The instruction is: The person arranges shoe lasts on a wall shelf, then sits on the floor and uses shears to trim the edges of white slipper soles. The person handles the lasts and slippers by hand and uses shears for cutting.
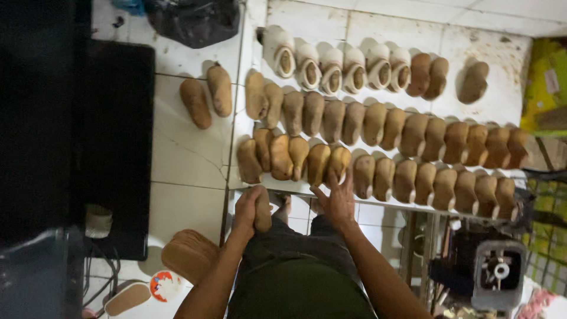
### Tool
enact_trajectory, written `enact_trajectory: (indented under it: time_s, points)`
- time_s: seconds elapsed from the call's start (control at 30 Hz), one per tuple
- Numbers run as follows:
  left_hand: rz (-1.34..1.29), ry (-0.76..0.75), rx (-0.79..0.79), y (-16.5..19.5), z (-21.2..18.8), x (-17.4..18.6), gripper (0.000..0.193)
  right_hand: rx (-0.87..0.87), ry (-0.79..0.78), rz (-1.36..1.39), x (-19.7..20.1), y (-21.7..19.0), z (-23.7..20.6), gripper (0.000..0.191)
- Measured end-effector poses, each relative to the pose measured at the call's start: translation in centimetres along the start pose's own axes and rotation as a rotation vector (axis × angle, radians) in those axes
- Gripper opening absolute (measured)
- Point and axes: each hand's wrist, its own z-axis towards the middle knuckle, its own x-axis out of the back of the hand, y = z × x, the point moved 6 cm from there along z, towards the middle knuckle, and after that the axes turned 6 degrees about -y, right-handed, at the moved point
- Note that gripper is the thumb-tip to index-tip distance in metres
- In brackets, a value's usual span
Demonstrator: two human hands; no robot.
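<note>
My left hand (pixel 247 208) grips a tan foot-shaped shoe last (pixel 262 216) just in front of the white tiled ledge (pixel 490 88). My right hand (pixel 338 199) is spread open, its fingertips touching the nearest row of brown shoe lasts (pixel 378 174) at the ledge's front edge. A second row of lasts (pixel 384 124) lies behind it. Further back stand several lasts wrapped in white uppers (pixel 342 68). My legs in dark green trousers (pixel 295 272) fill the bottom of the view.
Two loose lasts (pixel 207 97) lie on the tiled surface at left, beside a black panel (pixel 112 147). A round tan block (pixel 189 254) sits near my left knee. A grey machine part (pixel 499 272) stands at lower right. A dark bag (pixel 195 20) lies at the top.
</note>
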Motion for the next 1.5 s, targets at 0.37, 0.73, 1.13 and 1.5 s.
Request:
enact_trajectory:
  time_s: [0.37, 0.73, 1.13, 1.5]
  points:
    - [-0.177, -0.009, -0.171, 1.7, -0.1, -0.5, 0.053, 0.642, 0.216, -0.293, 1.0, -16.1, 1.6, 0.081]
    - [-0.013, 0.172, -0.315, 2.7, -0.7, -0.5, 0.071, 0.487, 0.232, -0.238, 1.8, -16.0, 2.3, 0.042]
    - [0.287, -0.027, -0.454, 3.8, -0.1, -1.5, 0.103, 0.435, 0.206, -0.273, 2.5, -17.4, 2.8, 0.059]
    - [0.153, 0.142, -0.518, 3.9, -0.6, -0.7, 0.081, 0.317, 0.069, -0.254, 0.7, -18.2, 3.8, 0.051]
